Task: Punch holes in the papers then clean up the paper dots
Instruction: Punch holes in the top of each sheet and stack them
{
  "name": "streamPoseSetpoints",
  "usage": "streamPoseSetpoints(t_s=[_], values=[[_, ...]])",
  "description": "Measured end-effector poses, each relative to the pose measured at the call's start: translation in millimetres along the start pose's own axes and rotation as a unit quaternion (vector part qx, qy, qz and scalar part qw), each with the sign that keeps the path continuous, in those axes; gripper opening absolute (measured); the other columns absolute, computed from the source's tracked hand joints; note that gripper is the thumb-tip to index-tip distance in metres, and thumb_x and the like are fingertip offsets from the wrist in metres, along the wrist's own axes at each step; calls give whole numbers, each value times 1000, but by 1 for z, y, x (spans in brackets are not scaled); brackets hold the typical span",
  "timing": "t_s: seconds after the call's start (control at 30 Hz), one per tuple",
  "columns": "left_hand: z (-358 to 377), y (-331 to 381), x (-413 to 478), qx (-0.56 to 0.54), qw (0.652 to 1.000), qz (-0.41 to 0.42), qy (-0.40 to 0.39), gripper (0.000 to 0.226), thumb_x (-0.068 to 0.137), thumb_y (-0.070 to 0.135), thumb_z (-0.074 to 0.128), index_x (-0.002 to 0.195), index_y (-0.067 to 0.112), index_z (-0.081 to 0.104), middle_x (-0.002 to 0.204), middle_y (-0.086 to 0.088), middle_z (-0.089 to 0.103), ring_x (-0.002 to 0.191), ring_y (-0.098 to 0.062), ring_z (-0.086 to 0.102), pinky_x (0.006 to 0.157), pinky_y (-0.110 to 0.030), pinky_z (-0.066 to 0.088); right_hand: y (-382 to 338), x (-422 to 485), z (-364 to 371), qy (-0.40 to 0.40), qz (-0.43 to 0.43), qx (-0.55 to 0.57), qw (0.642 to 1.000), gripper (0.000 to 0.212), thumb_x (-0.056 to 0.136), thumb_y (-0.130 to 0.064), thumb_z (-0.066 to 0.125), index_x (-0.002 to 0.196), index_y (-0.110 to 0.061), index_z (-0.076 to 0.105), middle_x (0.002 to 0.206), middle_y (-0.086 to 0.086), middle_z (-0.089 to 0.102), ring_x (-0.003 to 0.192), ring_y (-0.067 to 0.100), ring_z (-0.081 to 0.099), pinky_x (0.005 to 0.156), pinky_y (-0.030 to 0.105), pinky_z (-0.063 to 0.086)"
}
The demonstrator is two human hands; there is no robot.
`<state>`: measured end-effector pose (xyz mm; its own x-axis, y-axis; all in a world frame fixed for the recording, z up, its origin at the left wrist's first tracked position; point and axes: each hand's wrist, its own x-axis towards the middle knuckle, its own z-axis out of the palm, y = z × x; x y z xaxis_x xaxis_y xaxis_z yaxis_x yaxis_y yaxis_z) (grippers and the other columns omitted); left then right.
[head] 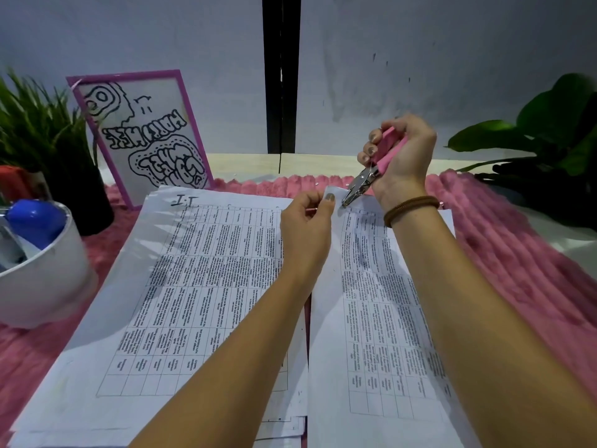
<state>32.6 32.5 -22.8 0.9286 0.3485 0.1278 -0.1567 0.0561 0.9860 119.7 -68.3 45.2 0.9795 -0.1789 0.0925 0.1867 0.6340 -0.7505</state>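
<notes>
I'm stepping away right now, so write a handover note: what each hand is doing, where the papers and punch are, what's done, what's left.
The right hand grips the pink hole punch, its metal tip at the top corner of the right sheet. The left hand pinches that corner. The other papers lie stacked to the left on the pink mat. Finished holes: cannot tell. Left: punching, then clearing dots.

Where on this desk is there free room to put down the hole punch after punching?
The pink mat is bare between the right paper stack and the leafy plant. A narrow mat strip behind the papers is also free. The left is crowded: white bowl, potted grass, framed drawing.
</notes>
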Motion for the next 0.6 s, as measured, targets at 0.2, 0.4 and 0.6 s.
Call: streamPoseSetpoints(t_s=[0.2,0.4,0.6], values=[[0,-1,-1,6,1000,10,7,12,94,22,61,95,13,69,83,3,65,69,-3,52,68,-18,44,-1,0,1,23,-1,-5,1000,20,82,-5,43,63,-12,42,55,7,41,42,17,32,45,21,29],[1,-2,0,28,999,35,0,5,91,19,65,88,21,67,80,7,67,69,-1,55,71,-22,50,-2,1,-3,18,8,-16,1000,14,79,-7,46,66,-12,44,55,5,42,43,17,34,47,22,30],[0,-3,0,19,999,48,16,15,90,18,66,78,26,68,70,9,65,62,0,54,65,-24,47,-9,-3,-13,-59,58,-3,997,12,74,-17,54,82,-8,51,67,7,50,55,19,46,58,27,42]])
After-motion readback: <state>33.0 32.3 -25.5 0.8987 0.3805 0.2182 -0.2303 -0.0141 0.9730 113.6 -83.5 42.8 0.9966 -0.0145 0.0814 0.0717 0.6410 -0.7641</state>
